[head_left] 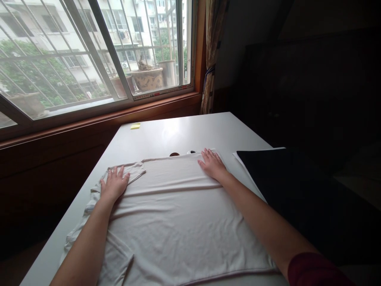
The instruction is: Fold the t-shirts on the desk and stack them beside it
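A pale, off-white T-shirt (178, 218) lies spread on the white table, its hem side toward the right and its sleeves and collar toward the left. Soft creases run across the cloth. My left hand (115, 183) rests flat on the far sleeve, fingers spread. Near the far right corner of the shirt, my right hand (212, 163) presses down with its fingers stretched out. Neither hand grips the fabric. My left forearm hides part of the collar side, and my right forearm covers part of the right edge.
The white table (202, 129) reaches toward a barred window (143, 47). A black sheet-like item (291, 190) lies at the right. Just beyond the shirt sit a brown round object (174, 154) and a small black-and-white object (192, 152). Yellow sticky notes (135, 126) lie at the far left.
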Demonstrator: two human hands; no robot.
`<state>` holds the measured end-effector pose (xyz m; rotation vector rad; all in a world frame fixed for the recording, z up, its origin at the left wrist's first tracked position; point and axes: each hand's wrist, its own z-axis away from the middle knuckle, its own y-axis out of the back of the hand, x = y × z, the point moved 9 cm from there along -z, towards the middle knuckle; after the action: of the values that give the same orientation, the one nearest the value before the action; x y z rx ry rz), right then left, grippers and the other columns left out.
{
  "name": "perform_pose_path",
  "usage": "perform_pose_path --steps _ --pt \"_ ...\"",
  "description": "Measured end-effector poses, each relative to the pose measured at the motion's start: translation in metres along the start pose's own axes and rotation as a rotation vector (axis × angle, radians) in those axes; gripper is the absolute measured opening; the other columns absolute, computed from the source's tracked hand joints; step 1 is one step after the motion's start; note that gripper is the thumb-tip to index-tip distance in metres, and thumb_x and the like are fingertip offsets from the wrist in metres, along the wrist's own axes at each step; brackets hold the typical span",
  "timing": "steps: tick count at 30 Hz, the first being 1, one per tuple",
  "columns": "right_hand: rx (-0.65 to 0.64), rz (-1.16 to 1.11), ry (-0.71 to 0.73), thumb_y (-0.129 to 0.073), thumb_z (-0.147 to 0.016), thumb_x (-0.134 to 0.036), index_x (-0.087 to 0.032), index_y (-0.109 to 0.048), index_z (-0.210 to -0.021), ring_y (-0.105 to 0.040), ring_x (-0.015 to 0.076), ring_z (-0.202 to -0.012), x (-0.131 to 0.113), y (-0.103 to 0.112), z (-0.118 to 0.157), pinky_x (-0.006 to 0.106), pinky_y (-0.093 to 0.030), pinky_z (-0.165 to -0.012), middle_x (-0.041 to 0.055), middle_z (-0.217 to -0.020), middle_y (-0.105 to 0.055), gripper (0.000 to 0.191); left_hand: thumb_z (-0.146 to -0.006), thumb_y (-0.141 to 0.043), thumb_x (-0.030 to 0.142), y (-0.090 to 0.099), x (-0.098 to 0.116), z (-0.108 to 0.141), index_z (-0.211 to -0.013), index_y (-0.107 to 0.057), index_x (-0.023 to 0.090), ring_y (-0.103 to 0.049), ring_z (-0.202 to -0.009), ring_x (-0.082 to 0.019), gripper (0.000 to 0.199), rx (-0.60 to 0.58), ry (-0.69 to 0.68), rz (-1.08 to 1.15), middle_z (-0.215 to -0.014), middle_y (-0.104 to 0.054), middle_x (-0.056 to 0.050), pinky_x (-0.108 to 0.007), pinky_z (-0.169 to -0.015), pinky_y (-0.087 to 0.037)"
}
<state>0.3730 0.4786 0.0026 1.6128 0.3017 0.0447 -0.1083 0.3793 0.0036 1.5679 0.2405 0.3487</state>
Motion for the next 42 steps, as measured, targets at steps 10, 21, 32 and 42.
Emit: perform_pose_path --steps 10,21,32,42 --pt "0.061 0.000 -0.001 -0.034 -0.105 -0.050 -0.011 -0.039 -0.158 -0.025 0.0275 -0.156 0.003 0.003 -0.010 0.047 -0.017 -0.126 0.0141 -0.168 -0.029 0.066 -0.102 -0.023 0.059 0.005 0.012 -0.013 -0.161 -0.033 0.026 -0.017 -0.158 -0.037 0.068 0.059 -0.031 0.033 -0.171 -0.022 -0.013 -0.071 -0.119 -0.015" --pt "0.368 -0.070 0.218 -0.038 -0.104 -0.029 -0.010 -0.062 -0.139 -0.037 0.0261 -0.150 -0.047 0.067 0.068 0.044 -0.025 -0.126 0.0114 -0.153 -0.055 0.047 -0.107 -0.020 0.043 0.053 0.024 0.063 -0.158 -0.039 0.021 -0.017 -0.159 -0.029 0.059 0.319 -0.294 0.169 -0.169 -0.030 -0.010 -0.064 -0.125 -0.011" --pt "0.188 -0.038 0.430 -0.047 -0.103 -0.028 -0.015 -0.046 -0.154 -0.037 0.0290 -0.150 -0.048 0.042 0.229 0.052 -0.037 -0.121 0.0139 -0.162 -0.042 0.053 -0.104 -0.031 0.043 -0.007 -0.051 0.178 -0.159 -0.036 0.031 -0.023 -0.157 -0.032 0.056 0.089 -0.395 0.074 -0.167 -0.035 -0.006 -0.066 -0.121 -0.023" --pt "0.153 -0.029 0.458 -0.049 -0.103 -0.028 -0.018 -0.046 -0.154 -0.038 0.0291 -0.150 -0.034 0.045 0.253 0.054 -0.040 -0.119 0.0130 -0.161 -0.043 0.052 -0.104 -0.031 0.048 -0.007 -0.055 0.204 -0.159 -0.036 0.033 -0.024 -0.156 -0.032 0.057 0.119 -0.391 0.014 -0.167 -0.033 -0.004 -0.064 -0.122 -0.022"
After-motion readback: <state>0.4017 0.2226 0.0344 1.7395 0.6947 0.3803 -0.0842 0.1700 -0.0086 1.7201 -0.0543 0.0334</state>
